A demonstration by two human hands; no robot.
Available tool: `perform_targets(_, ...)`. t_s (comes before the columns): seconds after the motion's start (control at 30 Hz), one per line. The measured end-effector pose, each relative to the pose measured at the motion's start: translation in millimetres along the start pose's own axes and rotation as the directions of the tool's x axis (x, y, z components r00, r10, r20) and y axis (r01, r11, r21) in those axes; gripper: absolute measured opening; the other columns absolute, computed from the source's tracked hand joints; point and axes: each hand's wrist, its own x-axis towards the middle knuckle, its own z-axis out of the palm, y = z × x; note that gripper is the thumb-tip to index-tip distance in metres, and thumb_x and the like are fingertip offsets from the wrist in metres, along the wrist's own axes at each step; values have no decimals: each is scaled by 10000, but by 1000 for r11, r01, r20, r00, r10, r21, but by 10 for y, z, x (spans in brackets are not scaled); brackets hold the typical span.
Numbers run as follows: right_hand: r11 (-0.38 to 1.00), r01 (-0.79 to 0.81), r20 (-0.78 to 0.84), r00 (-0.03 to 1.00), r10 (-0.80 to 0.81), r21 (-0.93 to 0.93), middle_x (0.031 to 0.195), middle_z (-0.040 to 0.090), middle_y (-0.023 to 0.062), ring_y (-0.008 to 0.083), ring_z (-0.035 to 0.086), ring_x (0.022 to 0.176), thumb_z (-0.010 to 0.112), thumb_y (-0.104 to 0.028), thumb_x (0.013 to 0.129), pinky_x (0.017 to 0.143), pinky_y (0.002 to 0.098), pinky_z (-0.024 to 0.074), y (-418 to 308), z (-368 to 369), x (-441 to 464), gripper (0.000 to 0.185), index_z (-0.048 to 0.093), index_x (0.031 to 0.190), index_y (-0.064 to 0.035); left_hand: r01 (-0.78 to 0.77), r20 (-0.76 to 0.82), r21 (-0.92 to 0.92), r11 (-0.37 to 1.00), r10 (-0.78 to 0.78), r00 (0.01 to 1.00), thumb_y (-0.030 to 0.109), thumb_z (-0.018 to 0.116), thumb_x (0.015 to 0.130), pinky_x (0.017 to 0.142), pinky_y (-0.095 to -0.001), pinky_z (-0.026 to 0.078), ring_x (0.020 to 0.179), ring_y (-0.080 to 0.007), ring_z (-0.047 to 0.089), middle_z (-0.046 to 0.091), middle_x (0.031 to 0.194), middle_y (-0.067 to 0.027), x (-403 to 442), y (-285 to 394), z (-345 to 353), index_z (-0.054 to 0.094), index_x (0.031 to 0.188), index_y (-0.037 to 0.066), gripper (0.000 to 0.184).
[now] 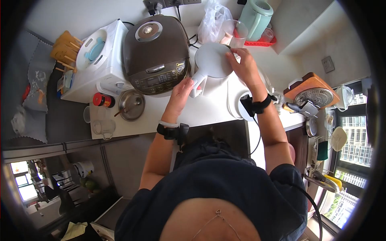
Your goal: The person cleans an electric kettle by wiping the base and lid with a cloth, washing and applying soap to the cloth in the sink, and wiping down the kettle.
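A light grey round lid (214, 60) with a short handle part pointing at the lower left sits on a white, jug-like appliance (212, 86) on the counter. My left hand (181, 93) closes on the handle part from the left, its thumb on top and other fingers partly hidden. On the opposite side, my right hand (244, 66) grips the lid's right rim, fingertips at the upper edge. Close by on the left stands a large dark brown rice cooker (157, 54), its lid down.
Left on the counter (157, 112) are a metal bowl (132, 105), a red-lidded jar (103, 100), a glass mug (103, 127) and a white appliance (100, 60). Behind are a plastic bag (214, 22) and green kettle (256, 18). A cutting board (311, 85) stands right.
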Motion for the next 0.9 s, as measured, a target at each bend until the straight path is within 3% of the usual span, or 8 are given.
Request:
perform_targets(0.07, 999, -25, 2, 1000, 25, -31, 1027, 620, 207, 334, 601, 950, 659, -270, 828, 832, 364, 476, -37, -16, -37, 346, 660, 1009, 25, -3, -20, 74, 997, 5, 1000, 351, 453, 972, 827, -266, 398, 859, -97, 536, 620, 872, -17, -7, 44, 26, 594, 1069, 19, 373)
perform_targets(0.17, 997, -41, -33, 999, 39, -70, 1013, 622, 205, 336, 603, 938, 658, -259, 826, 828, 363, 478, -16, 4, -95, 343, 656, 1012, 29, -17, -4, 12, 1000, 17, 1000, 317, 459, 970, 832, -251, 398, 875, -98, 540, 607, 884, -28, 18, 17, 31, 576, 1103, 5, 359)
perform_targets(0.27, 993, -80, -4, 997, 80, -90, 1040, 625, 195, 277, 617, 942, 640, -252, 854, 809, 344, 488, 21, -3, -88, 348, 642, 1073, 19, -39, -14, -12, 999, 39, 999, 285, 462, 970, 840, -241, 396, 885, -98, 541, 602, 928, -45, 38, -80, 13, 555, 1124, -10, 345)
perform_targets(0.47, 984, -159, 18, 987, 158, 83, 1006, 638, 153, 199, 626, 919, 638, -180, 851, 791, 295, 500, -32, -55, -8, 321, 633, 1079, 46, -30, 13, -32, 999, 30, 999, 261, 465, 973, 858, -248, 396, 910, -98, 539, 597, 954, -45, 27, -61, -1, 535, 1158, -17, 342)
perform_targets(0.53, 947, -174, 7, 984, 179, 272, 969, 633, 156, 212, 622, 855, 631, -166, 840, 754, 324, 485, -121, -107, 25, 286, 646, 1056, 21, -47, 5, -17, 999, 47, 999, 289, 462, 972, 826, -240, 398, 877, -91, 522, 595, 931, -32, 23, -54, 14, 543, 1142, -9, 353)
perform_targets(0.67, 935, -134, -52, 986, 160, 328, 997, 633, 128, 186, 610, 875, 631, -139, 843, 736, 301, 475, -420, -211, 0, 268, 646, 1065, 11, -65, -9, -4, 998, 65, 998, 318, 478, 968, 793, -234, 410, 851, -87, 517, 601, 927, -27, -8, 16, 37, 544, 1150, 1, 371)
perform_targets(0.83, 976, 117, -177, 981, -84, 183, 1064, 620, 114, 172, 592, 955, 613, -121, 866, 733, 284, 472, -534, -219, -142, 260, 633, 1093, 5, -56, -10, -91, 994, 55, 998, 329, 513, 955, 806, -226, 415, 878, -94, 535, 604, 956, -39, -18, -90, 40, 530, 1175, 9, 389)
perform_targets(0.9, 967, 31, -227, 973, 28, 253, 1098, 608, 120, 175, 582, 999, 589, -131, 891, 800, 295, 473, -575, -209, -261, 273, 615, 1122, 12, -66, -2, -125, 990, 66, 998, 343, 538, 942, 817, -225, 416, 893, -98, 542, 604, 967, -44, 15, -137, 5, 526, 1181, 10, 409)
